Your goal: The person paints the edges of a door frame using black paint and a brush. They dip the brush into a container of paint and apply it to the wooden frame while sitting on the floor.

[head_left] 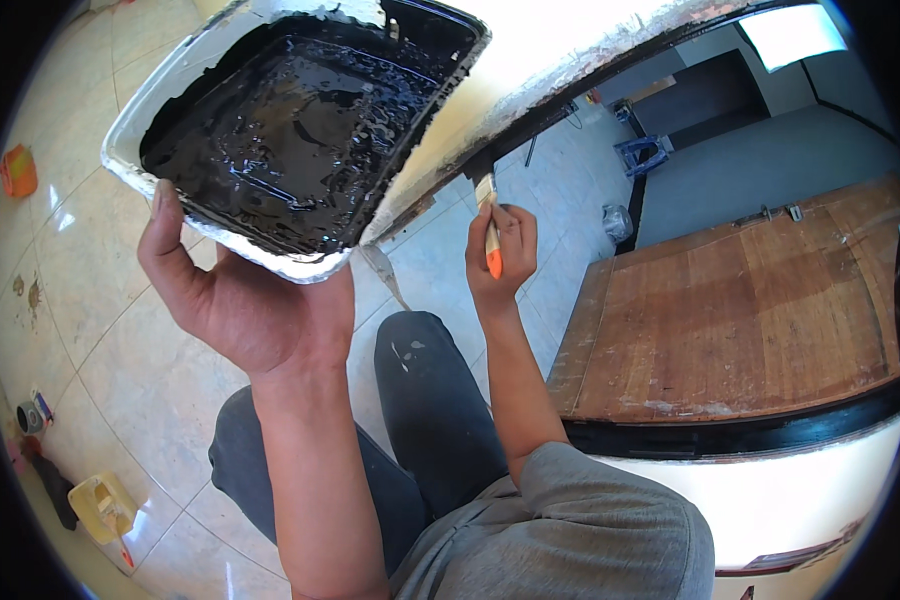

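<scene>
Plainly gripped between the thumb and fingers of the right hand (505, 250) is a paintbrush (493, 243) with a pale handle ending in orange. Its dark bristles point away from the person and meet the dark door frame (560, 115), or come just beside it; exactly where they touch is hard to tell. The left hand (270, 315), palm up, supports a tub (122, 135) from beneath, with the thumb against its near left corner. The tub is white, roughly rectangular and tilted, and glossy black paint (305, 130) coats its inside. Below the tub, a pale flat-bladed tool (382, 272) shows partly, near the person's knee (407, 350), whose dark trousers bear light smears. To the right spreads a brown wooden door panel (730, 300) with a metal latch (795, 212). Farther out on the left, an orange container (18, 172) and a yellow tray (88, 500) holding a red-handled brush (110, 515) sit on the tiled floor (120, 300).
</scene>
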Demonstrator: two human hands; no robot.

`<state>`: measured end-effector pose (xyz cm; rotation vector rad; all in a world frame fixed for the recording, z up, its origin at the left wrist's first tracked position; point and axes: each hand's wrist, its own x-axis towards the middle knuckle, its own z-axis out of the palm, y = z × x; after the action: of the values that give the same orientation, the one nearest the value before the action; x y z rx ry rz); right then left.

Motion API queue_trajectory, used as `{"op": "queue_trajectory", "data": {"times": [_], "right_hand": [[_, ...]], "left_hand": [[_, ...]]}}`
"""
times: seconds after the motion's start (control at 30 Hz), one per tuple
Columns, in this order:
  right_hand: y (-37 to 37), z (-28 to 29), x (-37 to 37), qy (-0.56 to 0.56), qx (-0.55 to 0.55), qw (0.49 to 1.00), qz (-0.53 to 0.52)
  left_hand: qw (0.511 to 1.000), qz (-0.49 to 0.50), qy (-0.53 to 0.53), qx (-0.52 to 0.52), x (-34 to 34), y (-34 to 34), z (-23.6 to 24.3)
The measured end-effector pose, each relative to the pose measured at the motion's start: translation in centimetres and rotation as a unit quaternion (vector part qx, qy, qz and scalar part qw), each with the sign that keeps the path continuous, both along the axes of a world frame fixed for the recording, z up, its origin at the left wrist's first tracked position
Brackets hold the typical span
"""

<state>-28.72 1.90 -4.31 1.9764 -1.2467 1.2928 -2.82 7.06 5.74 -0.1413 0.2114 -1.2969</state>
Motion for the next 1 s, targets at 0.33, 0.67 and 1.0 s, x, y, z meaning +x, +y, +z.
{"op": "queue_trajectory", "data": {"times": [0.33,0.67,1.0], "right_hand": [[0.4,-3.4,-1.1,-0.028,0.070,0.997,0.003],[-0.3,-6.0,-1.7,-0.019,0.072,0.997,0.001],[-1.2,-3.9,0.2,-0.046,-0.010,0.999,-0.007]], "left_hand": [[1.000,-0.013,0.003,-0.027,0.0,0.0,-0.4],[1.000,-0.007,0.007,-0.019,-0.7,-0.1,-0.5],[1.000,0.013,0.000,-0.013,0.5,0.1,-0.6]]}}
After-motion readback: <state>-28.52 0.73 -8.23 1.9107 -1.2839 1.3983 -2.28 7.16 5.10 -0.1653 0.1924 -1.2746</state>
